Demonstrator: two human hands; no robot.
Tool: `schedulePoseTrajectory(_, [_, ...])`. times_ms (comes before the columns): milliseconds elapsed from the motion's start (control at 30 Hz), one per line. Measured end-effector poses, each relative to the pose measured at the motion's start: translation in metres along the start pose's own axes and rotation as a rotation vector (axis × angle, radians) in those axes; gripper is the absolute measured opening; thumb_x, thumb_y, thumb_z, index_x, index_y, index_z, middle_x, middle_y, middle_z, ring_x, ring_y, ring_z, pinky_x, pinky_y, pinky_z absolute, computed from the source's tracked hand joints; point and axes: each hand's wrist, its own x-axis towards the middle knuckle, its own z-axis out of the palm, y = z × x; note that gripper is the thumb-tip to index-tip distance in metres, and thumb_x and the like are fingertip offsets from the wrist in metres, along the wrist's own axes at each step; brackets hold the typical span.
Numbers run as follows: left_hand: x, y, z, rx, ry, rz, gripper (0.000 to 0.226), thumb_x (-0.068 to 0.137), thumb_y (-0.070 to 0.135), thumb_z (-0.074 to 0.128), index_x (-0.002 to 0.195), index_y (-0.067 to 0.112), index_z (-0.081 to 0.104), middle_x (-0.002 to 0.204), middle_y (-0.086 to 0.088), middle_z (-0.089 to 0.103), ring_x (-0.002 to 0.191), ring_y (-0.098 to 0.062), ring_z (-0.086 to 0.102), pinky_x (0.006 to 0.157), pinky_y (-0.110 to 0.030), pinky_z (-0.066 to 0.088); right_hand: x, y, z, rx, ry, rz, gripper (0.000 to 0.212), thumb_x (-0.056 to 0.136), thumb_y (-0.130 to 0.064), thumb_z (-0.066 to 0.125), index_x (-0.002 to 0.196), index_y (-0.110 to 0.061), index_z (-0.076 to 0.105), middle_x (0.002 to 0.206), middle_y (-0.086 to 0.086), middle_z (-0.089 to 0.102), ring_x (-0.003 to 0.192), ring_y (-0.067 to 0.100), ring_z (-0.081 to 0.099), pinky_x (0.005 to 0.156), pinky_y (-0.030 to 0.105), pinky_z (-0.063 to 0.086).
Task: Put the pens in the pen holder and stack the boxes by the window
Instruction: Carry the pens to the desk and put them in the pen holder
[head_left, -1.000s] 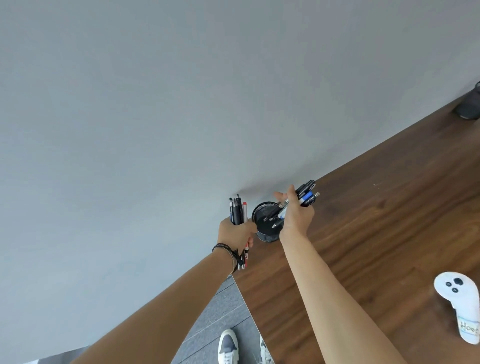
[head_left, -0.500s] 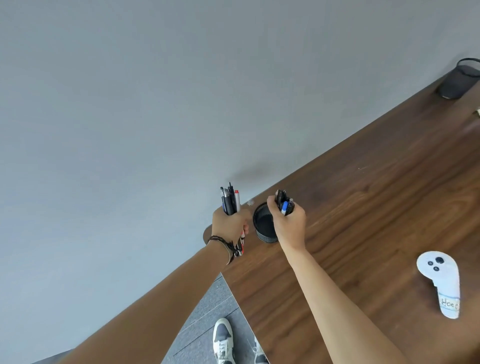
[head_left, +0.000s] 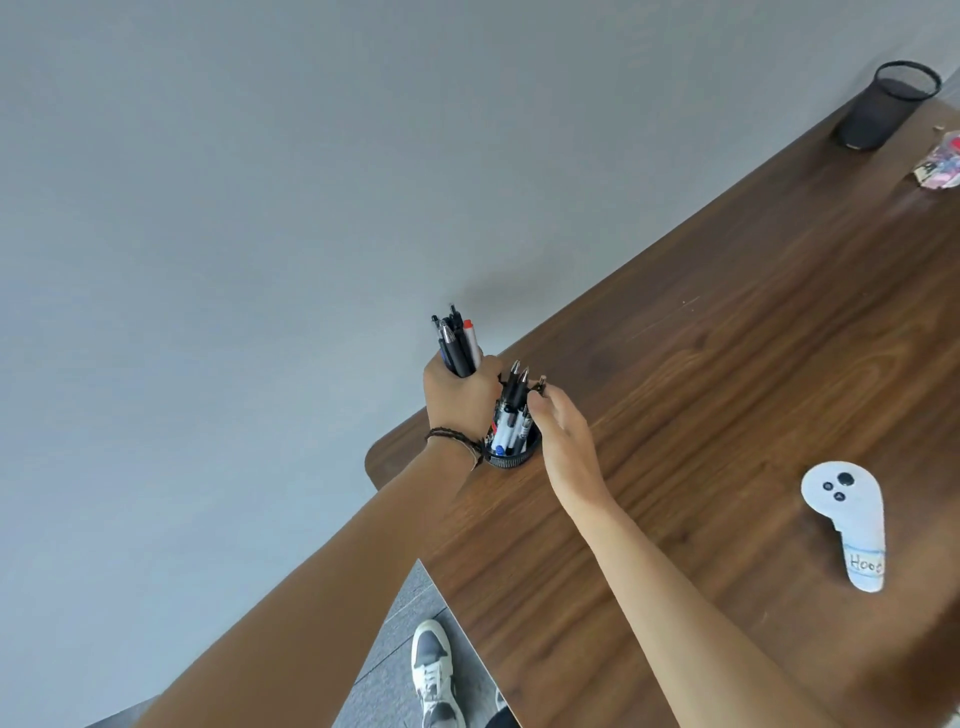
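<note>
A small black mesh pen holder (head_left: 511, 460) stands near the wooden table's left corner by the grey wall. Several pens (head_left: 511, 415) stand inside it, tips up. My left hand (head_left: 457, 389) is just left of the holder, closed around a bundle of pens (head_left: 457, 343), mostly black with one white red-capped pen. My right hand (head_left: 563, 431) rests just right of the holder with fingers apart, touching the standing pens and holding nothing. No boxes are in view.
A second, taller black mesh holder (head_left: 883, 106) stands at the far right against the wall, with crumpled colourful wrappers (head_left: 943, 166) beside it. A white controller (head_left: 849, 519) lies on the wooden table (head_left: 727, 364) at right. My shoe (head_left: 434, 670) is on the grey floor below.
My right hand has let its bundle of pens drop into the holder and opened. The left hand, still holding its pens, has shifted closer to the holder.
</note>
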Motion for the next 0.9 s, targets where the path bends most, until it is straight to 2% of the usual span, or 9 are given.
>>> schedulePoseTrajectory(133, [0.004, -0.005, 0.010, -0.045, 0.082, 0.050, 0.037, 0.078, 0.020, 0.067, 0.079, -0.012, 0.047, 0.068, -0.034, 0.051, 0.056, -0.023, 0.049, 0.052, -0.035, 0.043, 0.001, 0.004, -0.003, 0.002, -0.014, 0.009, 0.029, 0.110, -0.031, 0.045, 0.126, -0.026, 0.068, 0.121, -0.014, 0.073, 0.117, -0.004, 0.063, 0.095, 0.020, 0.046])
schedulePoseTrajectory(267, [0.005, -0.012, 0.013, -0.002, 0.106, 0.097, 0.039, 0.076, 0.023, 0.065, 0.069, -0.004, 0.038, 0.059, -0.012, 0.038, 0.054, -0.021, 0.037, 0.052, -0.036, 0.035, 0.003, 0.009, -0.001, 0.020, 0.019, 0.033, 0.029, 0.110, -0.027, 0.044, 0.124, -0.024, 0.070, 0.114, -0.020, 0.074, 0.110, -0.005, 0.065, 0.088, 0.021, 0.048])
schedulePoseTrajectory(400, [0.002, -0.028, 0.009, 0.082, 0.114, 0.111, 0.033, 0.076, 0.027, 0.065, 0.074, -0.004, 0.054, 0.064, -0.022, 0.054, 0.056, -0.028, 0.050, 0.056, -0.048, 0.049, 0.005, 0.015, 0.001, -0.013, 0.046, 0.032, 0.030, 0.110, -0.028, 0.043, 0.123, -0.027, 0.069, 0.111, -0.021, 0.074, 0.110, -0.003, 0.067, 0.090, 0.023, 0.052])
schedulePoseTrajectory(533, [-0.001, -0.033, 0.005, 0.092, 0.118, 0.104, 0.025, 0.079, 0.023, 0.066, 0.078, -0.002, 0.066, 0.071, -0.022, 0.066, 0.067, -0.038, 0.064, 0.061, -0.050, 0.054, 0.007, 0.015, 0.006, -0.032, 0.059, 0.024, 0.030, 0.111, -0.029, 0.040, 0.118, -0.028, 0.069, 0.110, -0.013, 0.075, 0.106, 0.002, 0.069, 0.090, 0.029, 0.056])
schedulePoseTrajectory(600, [-0.003, -0.039, 0.003, 0.112, 0.134, 0.104, 0.030, 0.076, 0.026, 0.067, 0.072, -0.003, 0.060, 0.062, -0.021, 0.059, 0.054, -0.031, 0.055, 0.051, -0.047, 0.049, 0.008, 0.015, 0.009, -0.043, 0.071, 0.017, 0.034, 0.111, -0.032, 0.038, 0.118, -0.024, 0.070, 0.109, -0.008, 0.075, 0.105, 0.006, 0.070, 0.090, 0.033, 0.057])
schedulePoseTrajectory(700, [-0.008, -0.046, 0.003, 0.152, 0.131, 0.113, 0.031, 0.077, 0.023, 0.068, 0.060, 0.010, 0.046, 0.049, 0.001, 0.047, 0.048, -0.014, 0.042, 0.048, -0.032, 0.035, 0.008, 0.017, 0.015, -0.061, 0.101, 0.014, 0.038, 0.108, -0.042, 0.036, 0.111, -0.026, 0.071, 0.102, -0.006, 0.075, 0.100, 0.012, 0.070, 0.089, 0.042, 0.058])
schedulePoseTrajectory(767, [-0.013, -0.049, 0.002, 0.191, 0.122, 0.150, 0.028, 0.079, 0.022, 0.070, 0.064, 0.014, 0.048, 0.052, 0.007, 0.049, 0.048, -0.011, 0.044, 0.050, -0.030, 0.039, 0.008, 0.017, 0.018, -0.080, 0.127, 0.021, 0.041, 0.105, -0.048, 0.035, 0.108, -0.030, 0.071, 0.100, -0.008, 0.075, 0.099, 0.013, 0.070, 0.091, 0.049, 0.058])
schedulePoseTrajectory(833, [-0.016, -0.051, -0.002, 0.212, 0.097, 0.194, 0.019, 0.081, 0.022, 0.072, 0.079, 0.016, 0.054, 0.060, 0.007, 0.058, 0.055, -0.010, 0.054, 0.054, -0.027, 0.047, 0.006, 0.017, 0.020, -0.089, 0.142, 0.038, 0.042, 0.102, -0.053, 0.034, 0.107, -0.036, 0.072, 0.102, -0.010, 0.076, 0.102, 0.012, 0.070, 0.093, 0.052, 0.058])
schedulePoseTrajectory(900, [-0.017, -0.053, -0.007, 0.208, 0.059, 0.220, 0.024, 0.083, 0.026, 0.074, 0.095, 0.020, 0.055, 0.072, 0.006, 0.067, 0.066, -0.011, 0.064, 0.062, -0.026, 0.053, 0.004, 0.015, 0.021, -0.092, 0.146, 0.045, 0.041, 0.102, -0.054, 0.033, 0.107, -0.040, 0.071, 0.104, -0.012, 0.076, 0.104, 0.012, 0.071, 0.094, 0.053, 0.057])
